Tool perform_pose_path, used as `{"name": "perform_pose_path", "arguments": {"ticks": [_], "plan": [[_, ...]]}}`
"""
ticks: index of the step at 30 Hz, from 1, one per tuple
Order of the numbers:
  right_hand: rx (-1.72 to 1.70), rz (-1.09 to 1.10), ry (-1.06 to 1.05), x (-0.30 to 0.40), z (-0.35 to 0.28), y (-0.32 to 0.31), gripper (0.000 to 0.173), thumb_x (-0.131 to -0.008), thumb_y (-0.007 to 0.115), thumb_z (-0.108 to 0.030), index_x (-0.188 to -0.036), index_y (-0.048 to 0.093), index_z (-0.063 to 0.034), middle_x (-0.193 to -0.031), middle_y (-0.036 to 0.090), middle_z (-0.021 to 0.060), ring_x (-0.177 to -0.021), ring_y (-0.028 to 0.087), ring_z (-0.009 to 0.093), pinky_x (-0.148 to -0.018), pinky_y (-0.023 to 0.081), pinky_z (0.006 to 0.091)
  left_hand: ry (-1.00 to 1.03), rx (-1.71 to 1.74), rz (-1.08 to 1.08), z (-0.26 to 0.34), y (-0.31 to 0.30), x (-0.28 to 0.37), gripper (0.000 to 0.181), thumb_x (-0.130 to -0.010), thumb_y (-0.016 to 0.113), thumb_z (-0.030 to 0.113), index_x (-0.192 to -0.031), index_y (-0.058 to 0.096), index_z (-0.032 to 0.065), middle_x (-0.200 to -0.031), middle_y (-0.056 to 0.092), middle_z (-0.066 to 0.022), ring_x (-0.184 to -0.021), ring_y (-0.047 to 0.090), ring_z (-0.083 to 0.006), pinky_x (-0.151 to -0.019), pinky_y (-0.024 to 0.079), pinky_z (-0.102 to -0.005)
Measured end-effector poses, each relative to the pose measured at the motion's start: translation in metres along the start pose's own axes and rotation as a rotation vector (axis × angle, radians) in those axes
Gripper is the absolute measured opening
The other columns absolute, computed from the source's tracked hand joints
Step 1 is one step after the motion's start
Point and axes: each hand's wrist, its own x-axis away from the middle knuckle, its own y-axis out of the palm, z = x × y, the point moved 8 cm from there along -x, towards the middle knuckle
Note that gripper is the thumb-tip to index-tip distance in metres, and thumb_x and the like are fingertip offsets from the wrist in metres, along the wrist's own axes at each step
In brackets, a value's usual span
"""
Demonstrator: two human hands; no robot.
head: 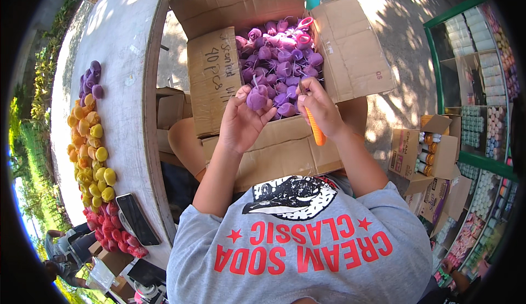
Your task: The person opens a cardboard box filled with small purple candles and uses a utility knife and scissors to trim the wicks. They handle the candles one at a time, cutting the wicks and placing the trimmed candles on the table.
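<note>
Between the thumb and fingers of my left hand is a purple rosebud-shaped candle with a pale wick sticking up. My right hand grips a small knife with an orange ribbed handle; its short dark blade points up past my fingertips, apart from the candle. Both hands are over the near edge of an open cardboard box. Many more purple wicked candles fill the box. Scissors with pink handles lie on them at the far right corner.
On the white table at left are rows of purple, orange, yellow and red flower candles, beside a smartphone. Cartons stand on the floor at right before green-framed shelves. Another person is at lower left.
</note>
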Motion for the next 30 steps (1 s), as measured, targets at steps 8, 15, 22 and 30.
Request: {"name": "perform_pose_path", "arguments": {"ticks": [8,15,22,30], "plan": [[0.67,0.103,-0.093,0.007,0.002,-0.015,0.047,-0.088,0.067,-0.035,-0.119,0.045,-0.007,-0.085,0.066,0.0187,-0.08,0.067,0.033,-0.072,0.051,0.042,0.354,-0.7,0.259,0.068,-0.025,-0.004,0.01,-0.094,0.059,0.017,-0.1,0.057,0.01,-0.087,0.061,-0.0023,-0.082,0.062,-0.0133,-0.075,0.053,-0.0283],[1.02,-0.027,0.064,0.008,0.026,-0.007,0.054,-0.087,0.064,-0.034,-0.126,0.043,-0.0034,-0.092,0.068,0.0223,-0.088,0.066,0.04,-0.074,0.051,0.0485,0.383,-1.774,0.089,0.058,0.01,-0.056,0.041,-0.084,0.064,0.022,-0.119,0.057,0.0025,-0.098,0.062,-0.0166,-0.089,0.062,-0.0296,-0.084,0.05,-0.0374],[1.008,-0.004,-0.054,0.009,0.031,-0.009,0.052,-0.087,0.063,-0.032,-0.126,0.045,-0.0039,-0.092,0.068,0.0205,-0.084,0.066,0.04,-0.071,0.051,0.0504,0.454,-2.439,0.039,0.01,0.022,-0.068,0.043,-0.077,0.073,0.033,-0.111,0.063,0.0087,-0.101,0.058,-0.0127,-0.104,0.055,-0.0295,-0.094,0.042,-0.0443],[1.047,0.002,-0.001,0.006,0.034,-0.01,0.051,-0.086,0.064,-0.036,-0.125,0.048,-0.008,-0.09,0.069,0.0197,-0.084,0.067,0.039,-0.071,0.052,0.0498,0.679,-2.401,-0.086,0.004,0.015,-0.031,0.034,-0.079,0.074,0.023,-0.11,0.063,0.013,-0.103,0.062,-0.0071,-0.105,0.059,-0.0267,-0.103,0.037,-0.0474]]}}
